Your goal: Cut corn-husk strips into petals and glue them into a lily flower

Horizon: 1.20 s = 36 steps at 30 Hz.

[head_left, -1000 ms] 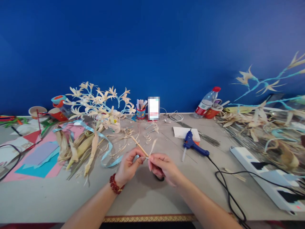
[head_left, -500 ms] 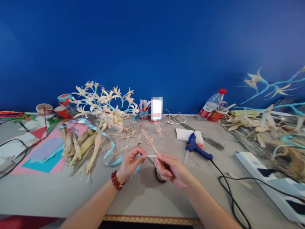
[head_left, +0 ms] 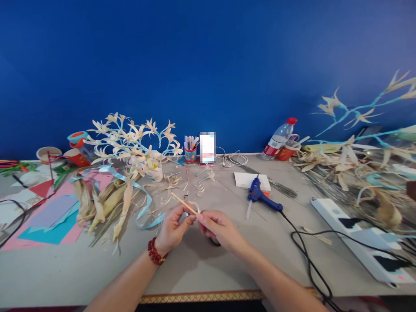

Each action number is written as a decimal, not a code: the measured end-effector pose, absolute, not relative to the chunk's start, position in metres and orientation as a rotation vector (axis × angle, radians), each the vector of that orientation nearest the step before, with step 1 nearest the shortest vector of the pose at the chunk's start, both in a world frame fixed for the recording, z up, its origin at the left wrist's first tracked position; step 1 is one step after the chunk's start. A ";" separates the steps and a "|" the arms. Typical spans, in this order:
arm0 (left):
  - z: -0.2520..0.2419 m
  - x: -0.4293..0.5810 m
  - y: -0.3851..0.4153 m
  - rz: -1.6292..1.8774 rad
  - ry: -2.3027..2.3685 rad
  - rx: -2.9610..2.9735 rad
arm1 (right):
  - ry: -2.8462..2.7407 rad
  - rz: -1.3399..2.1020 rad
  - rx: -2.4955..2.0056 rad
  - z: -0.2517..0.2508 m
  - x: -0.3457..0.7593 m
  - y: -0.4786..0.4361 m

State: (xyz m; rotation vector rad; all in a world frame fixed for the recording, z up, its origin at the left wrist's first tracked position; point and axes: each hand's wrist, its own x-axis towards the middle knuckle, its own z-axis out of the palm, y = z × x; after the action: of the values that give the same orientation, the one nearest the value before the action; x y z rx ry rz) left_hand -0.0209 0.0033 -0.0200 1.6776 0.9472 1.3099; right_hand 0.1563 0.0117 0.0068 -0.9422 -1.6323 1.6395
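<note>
A thin wooden stick slants up and to the left from between my two hands. My left hand, wearing a dark red bead bracelet, pinches at the stick's near end with thumb and index finger. My right hand meets it there, thumb and fingers closed around the same end. A narrow pale strip curves just behind the fingertips; how it joins the stick is hidden. Beneath my right hand, part of a black scissors handle shows on the table. Light blue ribbon lies just left of my left hand.
A blue glue gun and its black cable lie to the right, beside a white power strip. Dried husks and coloured paper are at left. Husk-petal flowers, a pen cup and a bottle stand behind.
The stick has swung from pointing away to slanting more to the left. My hands have come together, closing the gap the pale strip spanned. The view has shifted slightly right.
</note>
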 end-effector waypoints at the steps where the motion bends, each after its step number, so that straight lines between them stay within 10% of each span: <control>1: -0.020 -0.021 0.003 1.309 0.938 1.695 | -1.540 1.774 -0.914 0.007 0.157 0.012; 15: -0.024 -0.025 0.008 1.314 0.872 1.696 | -1.145 2.413 -0.602 0.014 0.166 0.015; 26: -0.024 -0.022 0.005 1.290 0.916 1.598 | -2.174 0.961 -1.118 0.014 0.159 0.009; 36: -0.021 -0.023 0.003 1.324 0.902 1.768 | -1.365 2.081 -0.777 0.007 0.157 0.010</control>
State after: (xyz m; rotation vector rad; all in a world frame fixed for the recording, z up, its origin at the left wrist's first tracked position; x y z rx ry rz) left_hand -0.0225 0.0029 -0.0210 1.7680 0.9024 1.3236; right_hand 0.1568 0.0101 0.0073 -0.7765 -1.3650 2.0809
